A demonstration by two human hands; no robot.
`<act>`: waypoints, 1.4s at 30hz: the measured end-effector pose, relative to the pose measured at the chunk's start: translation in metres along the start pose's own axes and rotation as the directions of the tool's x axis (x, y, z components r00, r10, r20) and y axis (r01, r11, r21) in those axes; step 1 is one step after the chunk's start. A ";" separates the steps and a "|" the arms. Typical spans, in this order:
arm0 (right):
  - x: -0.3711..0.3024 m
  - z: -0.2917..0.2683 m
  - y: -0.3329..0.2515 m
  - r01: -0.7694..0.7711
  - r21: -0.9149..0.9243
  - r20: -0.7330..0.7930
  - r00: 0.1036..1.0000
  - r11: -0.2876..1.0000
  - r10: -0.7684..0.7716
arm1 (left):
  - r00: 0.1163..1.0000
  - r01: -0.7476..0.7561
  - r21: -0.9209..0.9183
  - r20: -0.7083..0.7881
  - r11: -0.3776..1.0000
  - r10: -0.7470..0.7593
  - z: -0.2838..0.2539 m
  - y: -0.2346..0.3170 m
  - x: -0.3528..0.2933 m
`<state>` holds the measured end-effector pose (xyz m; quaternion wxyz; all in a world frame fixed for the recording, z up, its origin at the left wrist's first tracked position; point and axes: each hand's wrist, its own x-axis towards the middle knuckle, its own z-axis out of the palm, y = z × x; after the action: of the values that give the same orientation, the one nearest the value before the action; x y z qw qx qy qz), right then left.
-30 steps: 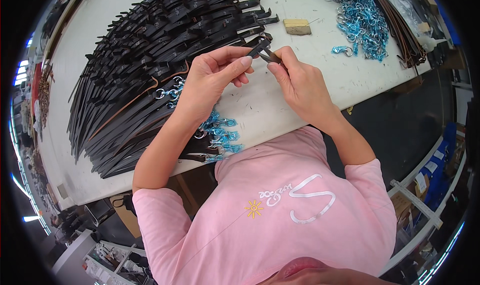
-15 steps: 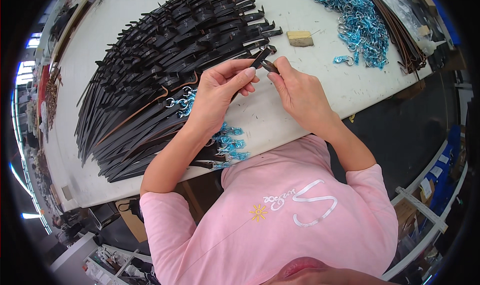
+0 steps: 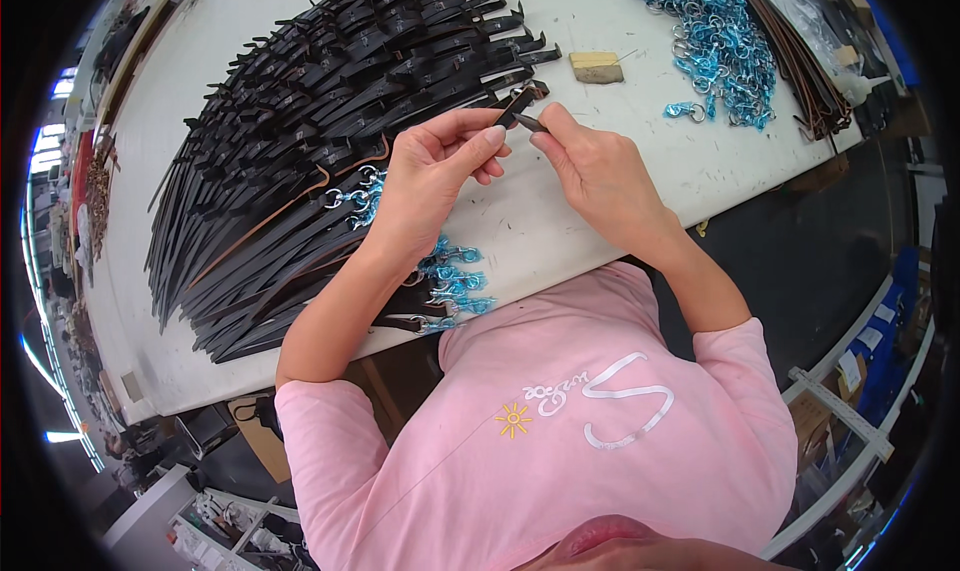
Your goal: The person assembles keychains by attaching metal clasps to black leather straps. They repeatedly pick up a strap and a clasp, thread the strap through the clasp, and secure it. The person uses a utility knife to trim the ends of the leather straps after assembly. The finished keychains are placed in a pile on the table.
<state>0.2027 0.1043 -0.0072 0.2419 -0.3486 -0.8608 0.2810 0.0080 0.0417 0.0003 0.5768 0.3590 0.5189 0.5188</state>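
Between the thumb and fingers of my left hand is the end of a black leather strap, pointing up and away over the table. My right hand is closed round a small dark pointed tool, whose tip lies right beside the strap; whether it touches cannot be made out. Most of the tool is hidden in my fingers. Just left of my left wrist lie black straps with metal clasps in blue wrap. Beyond them spreads a large heap of black straps with folded ends.
A two-tone beige and grey block sits on the white table past my hands. At the far right are a pile of blue-wrapped metal clasps and a bundle of brown straps. One brown strap crosses the black ones.
The tool in my right hand has turned and slid slightly down along the strap, its narrow tip now showing. My left hand keeps its hold; the view has shifted slightly.
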 end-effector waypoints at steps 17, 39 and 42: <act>-0.027 -0.052 0.041 -0.121 -0.324 -0.256 0.966 0.938 0.036 | 0.975 -0.221 0.350 0.045 0.910 0.220 0.000 0.000 -0.003; 0.072 0.006 -0.095 0.730 0.120 0.021 0.676 0.673 -0.737 | 0.625 0.418 0.908 -0.312 0.030 0.715 -0.199 0.005 -0.184; 0.062 -0.054 -0.105 0.756 0.102 0.078 0.642 0.647 -0.762 | 0.526 0.399 0.911 -0.324 0.108 0.786 -0.201 -0.009 -0.176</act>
<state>0.1475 0.1043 0.1145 0.2981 0.0684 -0.9311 0.1990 -0.1719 -0.1556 -0.0093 -0.2169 0.4320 0.8451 0.2282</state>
